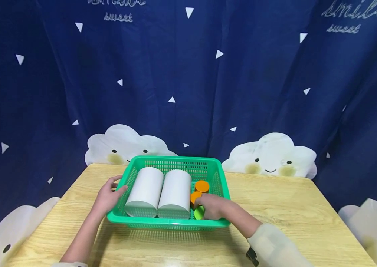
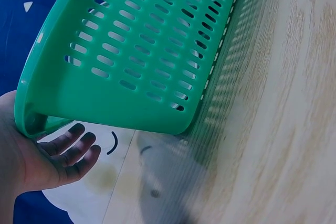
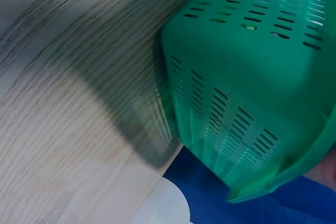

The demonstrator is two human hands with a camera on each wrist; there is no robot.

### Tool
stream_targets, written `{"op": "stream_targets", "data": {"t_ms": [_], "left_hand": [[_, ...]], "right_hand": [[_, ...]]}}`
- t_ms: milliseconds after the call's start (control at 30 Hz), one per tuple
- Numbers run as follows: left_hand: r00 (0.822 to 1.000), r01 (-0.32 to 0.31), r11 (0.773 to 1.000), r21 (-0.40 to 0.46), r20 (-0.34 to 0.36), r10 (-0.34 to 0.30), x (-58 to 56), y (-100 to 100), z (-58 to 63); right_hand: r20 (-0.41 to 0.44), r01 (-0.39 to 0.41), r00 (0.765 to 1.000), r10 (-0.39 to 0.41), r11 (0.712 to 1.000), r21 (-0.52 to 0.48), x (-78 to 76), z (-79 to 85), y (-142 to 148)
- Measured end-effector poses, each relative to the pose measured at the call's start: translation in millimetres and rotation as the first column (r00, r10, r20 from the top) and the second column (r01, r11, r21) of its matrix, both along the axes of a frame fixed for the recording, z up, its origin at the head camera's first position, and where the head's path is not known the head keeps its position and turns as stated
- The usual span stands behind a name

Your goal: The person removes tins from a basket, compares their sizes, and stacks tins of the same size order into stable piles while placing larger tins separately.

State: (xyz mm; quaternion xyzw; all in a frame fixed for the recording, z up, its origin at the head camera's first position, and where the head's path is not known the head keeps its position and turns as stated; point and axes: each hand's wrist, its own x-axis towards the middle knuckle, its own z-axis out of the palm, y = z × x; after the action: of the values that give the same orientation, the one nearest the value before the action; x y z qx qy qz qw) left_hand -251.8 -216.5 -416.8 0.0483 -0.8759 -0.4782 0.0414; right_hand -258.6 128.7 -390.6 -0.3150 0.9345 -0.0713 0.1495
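A green plastic basket (image 1: 175,221) with slotted walls stands on the wooden table. Inside it, two large white cylinders (image 1: 146,189) lie side by side, and two small orange cylinders (image 1: 202,186) stand to their right. My left hand (image 1: 107,198) holds the basket's left rim, thumb over the edge; its other fingers (image 2: 79,156) curl below the rim outside. Reaching into the right part of the basket, my right hand (image 1: 212,206) has curled fingers at a small bright-green cylinder (image 1: 199,212), close to the nearer orange one. The hand partly hides the green cylinder and its grip.
The pale wooden table (image 1: 275,207) extends on both sides of the basket and in front of it. A dark blue curtain (image 1: 188,74) with white triangles and smiling clouds hangs behind the table and around its sides.
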Motion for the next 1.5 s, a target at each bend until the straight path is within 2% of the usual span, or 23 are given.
{"op": "stream_targets", "data": {"t_ms": [200,500,833,1000,1167,1500], "left_hand": [[1.0,-0.004,0.999,0.038,0.01,0.004,0.4,-1,-2.1],[1.0,-0.009,0.995,0.097,0.015,0.007,-1.9,-2,-5.4],[1.0,0.0,0.994,0.107,0.022,-0.002,-0.2,1,-3.6],[1.0,-0.004,0.993,0.118,0.026,0.001,1.6,1,-2.4],[1.0,-0.006,0.992,0.124,0.021,0.004,2.1,1,-4.1],[1.0,-0.006,0.993,0.116,0.029,0.002,2.6,0,-3.2]], "right_hand": [[0.011,0.05,0.999,-0.05,0.998,-0.024,4.3,8.6,3],[0.036,0.084,0.996,-0.081,0.993,-0.088,1.5,24.9,12],[-0.019,0.049,0.998,-0.054,0.981,-0.187,0.9,39.2,22],[-0.033,0.044,0.998,-0.052,0.979,-0.2,0.5,46.4,24],[-0.027,0.058,0.997,-0.067,0.967,-0.246,0.7,52.5,29],[-0.109,0.094,0.986,-0.13,0.953,-0.287,-2.9,71.4,54]]}}
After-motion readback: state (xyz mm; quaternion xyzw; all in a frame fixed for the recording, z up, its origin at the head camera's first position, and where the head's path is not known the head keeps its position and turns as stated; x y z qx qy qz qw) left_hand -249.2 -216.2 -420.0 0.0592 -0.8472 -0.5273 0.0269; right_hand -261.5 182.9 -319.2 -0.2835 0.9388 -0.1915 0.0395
